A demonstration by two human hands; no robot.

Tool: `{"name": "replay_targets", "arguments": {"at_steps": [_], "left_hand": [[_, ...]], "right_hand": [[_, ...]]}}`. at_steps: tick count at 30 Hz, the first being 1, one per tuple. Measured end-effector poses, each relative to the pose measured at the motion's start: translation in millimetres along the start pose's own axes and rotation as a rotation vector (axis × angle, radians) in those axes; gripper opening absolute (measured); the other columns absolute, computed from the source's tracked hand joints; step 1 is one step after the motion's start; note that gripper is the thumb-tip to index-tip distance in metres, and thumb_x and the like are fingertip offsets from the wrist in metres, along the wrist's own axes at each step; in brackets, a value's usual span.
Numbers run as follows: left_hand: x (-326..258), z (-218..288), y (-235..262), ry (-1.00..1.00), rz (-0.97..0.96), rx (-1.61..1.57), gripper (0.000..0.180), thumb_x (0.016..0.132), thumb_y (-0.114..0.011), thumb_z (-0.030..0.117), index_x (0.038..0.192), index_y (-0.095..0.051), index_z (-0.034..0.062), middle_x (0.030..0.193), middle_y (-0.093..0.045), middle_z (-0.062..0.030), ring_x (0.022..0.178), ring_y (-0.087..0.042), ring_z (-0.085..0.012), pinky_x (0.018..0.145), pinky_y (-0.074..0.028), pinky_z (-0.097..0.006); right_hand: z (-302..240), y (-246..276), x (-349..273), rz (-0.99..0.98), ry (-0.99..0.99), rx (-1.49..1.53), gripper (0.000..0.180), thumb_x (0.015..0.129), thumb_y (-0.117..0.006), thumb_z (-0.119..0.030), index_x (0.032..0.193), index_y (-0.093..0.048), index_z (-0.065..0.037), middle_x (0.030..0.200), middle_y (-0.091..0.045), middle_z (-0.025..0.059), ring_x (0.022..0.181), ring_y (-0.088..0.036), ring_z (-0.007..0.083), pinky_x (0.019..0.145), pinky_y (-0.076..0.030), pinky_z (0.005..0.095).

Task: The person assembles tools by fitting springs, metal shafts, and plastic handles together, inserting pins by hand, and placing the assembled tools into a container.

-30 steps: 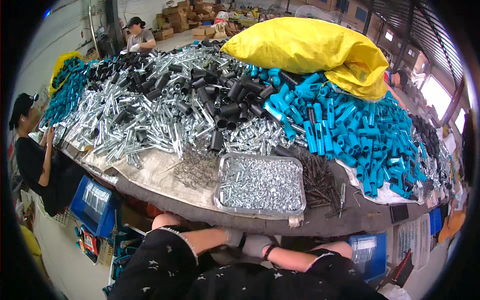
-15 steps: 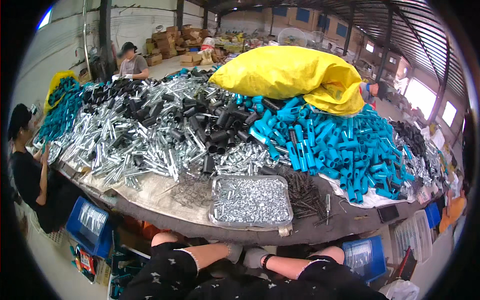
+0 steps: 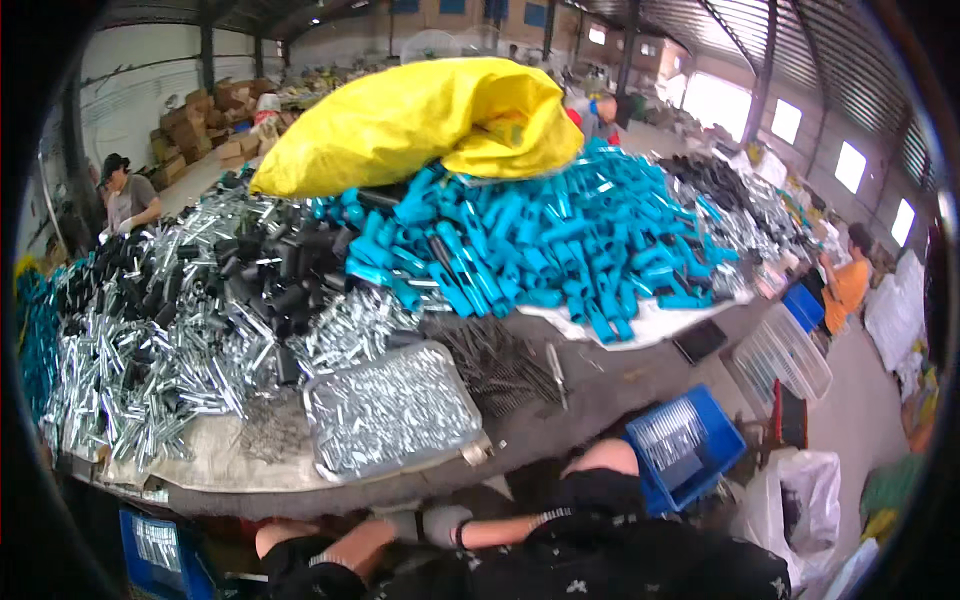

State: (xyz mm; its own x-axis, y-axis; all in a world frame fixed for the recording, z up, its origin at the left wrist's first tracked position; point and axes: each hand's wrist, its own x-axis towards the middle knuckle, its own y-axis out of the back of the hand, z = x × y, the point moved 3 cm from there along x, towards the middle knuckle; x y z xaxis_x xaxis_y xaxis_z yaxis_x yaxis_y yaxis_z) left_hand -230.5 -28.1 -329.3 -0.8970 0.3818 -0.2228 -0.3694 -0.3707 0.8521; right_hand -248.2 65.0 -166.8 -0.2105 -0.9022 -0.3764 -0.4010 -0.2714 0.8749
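Tray of small silver metal parts (image 3: 392, 408) near the worktop's (image 3: 610, 385) front edge. At its 6 o'clock, below that edge, both gloved hands meet: right hand (image 3: 445, 524), left hand (image 3: 400, 524); grip cannot be told. Dark screws (image 3: 500, 362) at 3 o'clock; blue tubes (image 3: 540, 240) at 1 o'clock.

A shallow metal tray (image 3: 392, 412) is lying flat on the table's near edge, at about seven o'clock from the picture's centre, heaped with small shiny silver parts. It is sitting tilted, its right end dipping toward five o'clock.
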Motion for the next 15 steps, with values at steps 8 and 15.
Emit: {"name": "replay_targets", "arguments": {"at_steps": [8,15], "left_hand": [[65.6,120.9,-8.0,-0.158,-0.137,0.144,0.057,0.088,-0.061,0.036,0.139,-0.056,0.0109,0.137,-0.058,-0.0190,0.124,-0.057,-0.0313,0.106,-0.043,-0.044],[57.7,173.7,-29.6,-0.118,-0.195,0.076,0.054,0.089,-0.061,0.034,0.138,-0.057,0.0112,0.136,-0.059,-0.0185,0.122,-0.058,-0.0311,0.104,-0.044,-0.043]], "right_hand": [[-17.0,0.3,-1.9,-0.255,0.257,-0.183,0.029,0.088,-0.055,-0.024,0.101,-0.075,-0.006,0.105,-0.072,0.0171,0.097,-0.069,0.0332,0.083,-0.053,0.0455],[-4.6,-52.1,25.4,-0.130,0.049,-0.132,0.027,0.087,-0.058,-0.022,0.099,-0.075,-0.005,0.103,-0.072,0.0179,0.093,-0.070,0.0319,0.078,-0.054,0.0452]]}}
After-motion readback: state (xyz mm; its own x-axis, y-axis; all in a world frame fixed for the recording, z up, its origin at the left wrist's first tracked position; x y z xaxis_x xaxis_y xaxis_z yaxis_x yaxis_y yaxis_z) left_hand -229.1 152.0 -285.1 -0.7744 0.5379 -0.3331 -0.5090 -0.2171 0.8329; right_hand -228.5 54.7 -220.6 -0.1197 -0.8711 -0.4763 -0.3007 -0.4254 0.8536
